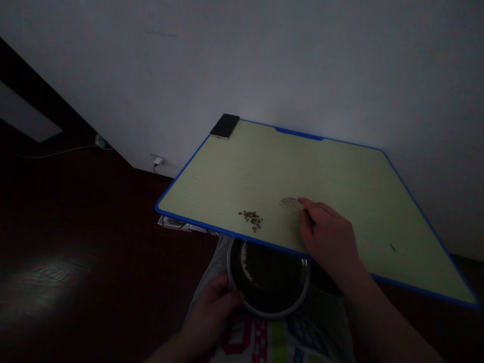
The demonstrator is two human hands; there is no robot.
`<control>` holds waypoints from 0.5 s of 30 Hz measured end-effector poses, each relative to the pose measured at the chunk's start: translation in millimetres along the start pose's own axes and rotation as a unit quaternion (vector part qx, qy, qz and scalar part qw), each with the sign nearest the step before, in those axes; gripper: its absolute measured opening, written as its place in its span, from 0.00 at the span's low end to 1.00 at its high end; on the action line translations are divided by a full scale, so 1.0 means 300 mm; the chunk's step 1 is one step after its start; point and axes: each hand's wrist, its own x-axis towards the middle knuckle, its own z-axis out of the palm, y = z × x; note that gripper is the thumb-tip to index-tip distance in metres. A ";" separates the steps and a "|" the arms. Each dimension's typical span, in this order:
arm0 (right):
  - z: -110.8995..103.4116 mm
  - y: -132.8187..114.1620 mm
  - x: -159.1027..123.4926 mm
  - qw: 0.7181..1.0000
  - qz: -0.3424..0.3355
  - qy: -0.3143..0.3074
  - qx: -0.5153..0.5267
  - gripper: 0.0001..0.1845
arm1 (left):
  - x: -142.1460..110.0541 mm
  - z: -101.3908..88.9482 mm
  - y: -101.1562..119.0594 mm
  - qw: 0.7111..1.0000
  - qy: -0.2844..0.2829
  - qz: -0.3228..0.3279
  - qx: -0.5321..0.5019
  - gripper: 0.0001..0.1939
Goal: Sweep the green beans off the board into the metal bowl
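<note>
My right hand (328, 231) pinches a clear protractor (290, 202) between thumb and fingers, low over the pale green tabletop (321, 171). Left of it lies a loose cluster of small brown grains (252, 219) near the table's front edge. Below that edge, over my lap, a round metal basin (270, 313) sits partly under the table. My left hand (221, 302) grips its near left rim, thumb on top. Dark contents in the basin are too dim to name.
A dark tablet or phone (225, 126) lies at the table's far left corner. Blue edging (298, 133) runs round the table, against a pale wall (302, 60). A plug (158, 161) sits in a wall socket at left. A small dark sliver (393, 247) shows at right.
</note>
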 end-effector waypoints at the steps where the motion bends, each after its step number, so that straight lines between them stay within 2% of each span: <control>1: -0.002 0.009 -0.002 1.000 0.007 0.001 -0.007 0.18 | -0.001 -0.001 0.001 1.000 0.003 -0.003 0.003 0.05; 5: -0.016 0.023 -0.014 1.000 -0.003 0.000 -0.005 0.17 | -0.001 -0.004 0.000 1.000 0.011 0.003 0.008 0.05; 9: -0.029 0.005 -0.021 0.996 -0.059 -0.018 0.066 0.15 | 0.001 -0.010 -0.008 1.000 0.019 0.005 0.017 0.06; 15: -0.023 -0.023 -0.003 0.987 -0.090 -0.045 0.125 0.16 | 0.001 -0.013 -0.021 1.000 0.012 0.012 0.020 0.06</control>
